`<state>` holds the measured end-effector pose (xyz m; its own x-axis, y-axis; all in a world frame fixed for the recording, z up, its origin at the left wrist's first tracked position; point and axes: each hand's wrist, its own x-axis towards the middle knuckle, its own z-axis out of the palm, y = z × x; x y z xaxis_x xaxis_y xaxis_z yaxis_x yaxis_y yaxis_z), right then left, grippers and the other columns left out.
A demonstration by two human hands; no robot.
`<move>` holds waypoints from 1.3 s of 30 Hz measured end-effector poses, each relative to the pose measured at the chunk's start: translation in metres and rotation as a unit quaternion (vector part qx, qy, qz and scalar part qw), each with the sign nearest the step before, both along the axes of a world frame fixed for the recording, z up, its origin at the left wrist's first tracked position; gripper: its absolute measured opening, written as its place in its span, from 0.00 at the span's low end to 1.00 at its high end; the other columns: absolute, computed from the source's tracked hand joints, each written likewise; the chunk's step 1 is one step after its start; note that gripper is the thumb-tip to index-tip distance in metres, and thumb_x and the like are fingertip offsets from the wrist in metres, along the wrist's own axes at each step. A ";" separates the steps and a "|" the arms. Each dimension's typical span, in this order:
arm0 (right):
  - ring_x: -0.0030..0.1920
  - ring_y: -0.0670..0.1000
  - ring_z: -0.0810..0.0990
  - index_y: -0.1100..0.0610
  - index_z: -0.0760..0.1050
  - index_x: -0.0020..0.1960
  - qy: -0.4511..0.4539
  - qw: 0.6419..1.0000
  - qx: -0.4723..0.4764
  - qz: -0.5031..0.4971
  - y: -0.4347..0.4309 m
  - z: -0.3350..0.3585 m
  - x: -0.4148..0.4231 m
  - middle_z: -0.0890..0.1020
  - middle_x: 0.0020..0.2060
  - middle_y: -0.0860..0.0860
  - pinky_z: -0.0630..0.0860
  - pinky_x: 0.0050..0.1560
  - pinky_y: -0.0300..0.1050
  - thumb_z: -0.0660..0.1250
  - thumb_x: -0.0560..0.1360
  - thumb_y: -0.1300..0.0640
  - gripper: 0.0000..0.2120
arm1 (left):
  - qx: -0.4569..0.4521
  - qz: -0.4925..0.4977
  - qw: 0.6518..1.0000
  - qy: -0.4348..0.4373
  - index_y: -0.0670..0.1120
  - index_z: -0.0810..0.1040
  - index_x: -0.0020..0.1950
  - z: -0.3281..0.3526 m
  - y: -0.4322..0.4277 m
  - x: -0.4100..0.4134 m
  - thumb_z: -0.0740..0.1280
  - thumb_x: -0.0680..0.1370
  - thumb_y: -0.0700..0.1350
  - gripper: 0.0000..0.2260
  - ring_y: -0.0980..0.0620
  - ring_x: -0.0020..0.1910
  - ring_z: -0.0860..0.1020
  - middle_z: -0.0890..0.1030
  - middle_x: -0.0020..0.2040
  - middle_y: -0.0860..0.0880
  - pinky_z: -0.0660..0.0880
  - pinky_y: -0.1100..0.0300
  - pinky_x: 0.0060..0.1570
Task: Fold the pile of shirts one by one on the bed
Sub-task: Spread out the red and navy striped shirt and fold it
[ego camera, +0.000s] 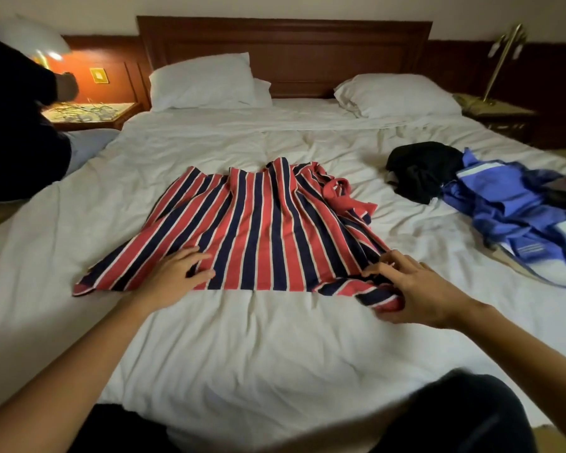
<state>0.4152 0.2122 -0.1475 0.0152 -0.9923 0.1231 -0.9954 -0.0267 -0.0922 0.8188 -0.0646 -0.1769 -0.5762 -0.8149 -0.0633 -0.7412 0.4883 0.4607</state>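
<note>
In the middle of the bed (275, 354) a red, navy and white striped shirt (258, 230) lies spread flat, its hem toward the person. The left hand (174, 276) rests on the near left part, fingers straight and slightly spread. The right hand (415, 289) grips the bunched near right corner, fingers curled over the cloth. To the right lie a black garment (422, 168) and a blue garment (510, 207), touching each other.
</note>
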 end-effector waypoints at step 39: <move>0.41 0.46 0.80 0.46 0.74 0.48 -0.247 0.963 -0.046 -0.097 -0.003 -0.004 0.006 0.80 0.39 0.44 0.74 0.40 0.42 0.66 0.77 0.42 0.08 | -0.062 -0.062 0.970 -0.225 0.66 0.41 0.79 -0.026 0.010 -0.029 0.46 0.84 0.58 0.24 0.46 0.81 0.40 0.40 0.82 0.56 0.42 0.42 0.78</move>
